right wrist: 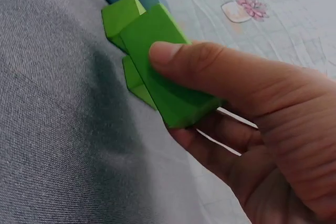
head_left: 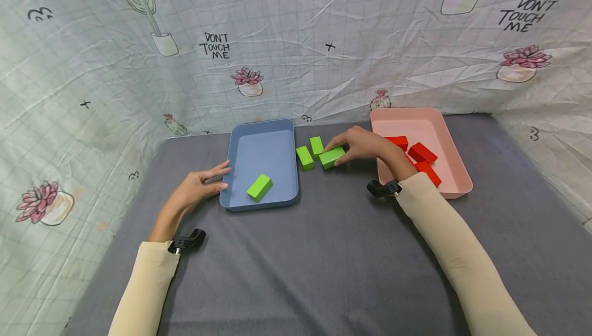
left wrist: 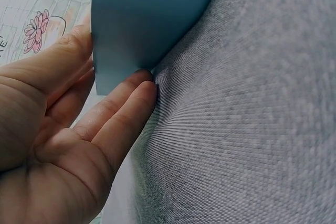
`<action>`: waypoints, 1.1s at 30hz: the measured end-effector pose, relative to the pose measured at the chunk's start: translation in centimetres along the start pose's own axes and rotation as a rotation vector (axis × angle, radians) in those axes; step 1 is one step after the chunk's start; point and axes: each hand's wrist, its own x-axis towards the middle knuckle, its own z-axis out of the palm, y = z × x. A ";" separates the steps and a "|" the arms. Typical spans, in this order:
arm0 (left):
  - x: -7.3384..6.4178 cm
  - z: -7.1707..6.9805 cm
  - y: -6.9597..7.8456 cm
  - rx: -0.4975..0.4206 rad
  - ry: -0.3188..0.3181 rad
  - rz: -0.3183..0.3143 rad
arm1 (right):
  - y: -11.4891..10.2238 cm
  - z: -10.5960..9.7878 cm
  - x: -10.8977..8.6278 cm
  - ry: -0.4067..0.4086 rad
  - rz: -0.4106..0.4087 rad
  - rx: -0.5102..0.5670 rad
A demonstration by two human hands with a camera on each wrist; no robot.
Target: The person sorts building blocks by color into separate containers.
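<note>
My right hand [head_left: 363, 143] pinches a green block [head_left: 331, 157] between thumb and fingers, close over the grey cloth. The right wrist view shows the thumb across one broad face of this block [right wrist: 160, 72]. Just left of it are two more green blocks, one nearer the tray [head_left: 304, 158] and one farther back [head_left: 316, 146]. My left hand [head_left: 199, 187] is at the left side of a blue tray [head_left: 259, 128], its fingers extended. Up close in the left wrist view, fingertips [left wrist: 144, 85] meet the tray's outer wall [left wrist: 142, 19] low down. One green block [head_left: 260, 188] lies inside this tray.
A pink tray [head_left: 435, 120] stands at the right with several red blocks [head_left: 423, 153], partly hidden behind the right forearm. Behind both trays rises a printed cloth [head_left: 296, 33]. Grey cloth [head_left: 296, 264] covers the table, with soft creases toward the front.
</note>
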 end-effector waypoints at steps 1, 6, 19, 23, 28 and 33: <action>0.0 0.0 0.0 -0.001 -0.001 0.002 | -0.1 0.0 0.0 0.001 -0.001 -0.002; 0.0 0.1 0.1 -0.006 0.002 0.004 | -0.2 -0.1 -0.2 0.009 -0.001 0.018; 0.0 0.1 -0.1 -0.005 0.007 0.025 | -0.5 -0.1 -0.7 0.046 -0.032 0.089; 0.1 0.0 -0.1 -0.005 0.004 0.021 | -0.9 -0.2 -1.0 0.061 -0.059 0.098; 0.1 0.0 0.0 -0.015 0.004 0.014 | -1.3 -0.2 -1.2 0.073 -0.080 0.115; 0.0 0.1 0.0 -0.031 0.004 0.009 | -1.6 -0.1 -1.2 0.083 -0.098 0.177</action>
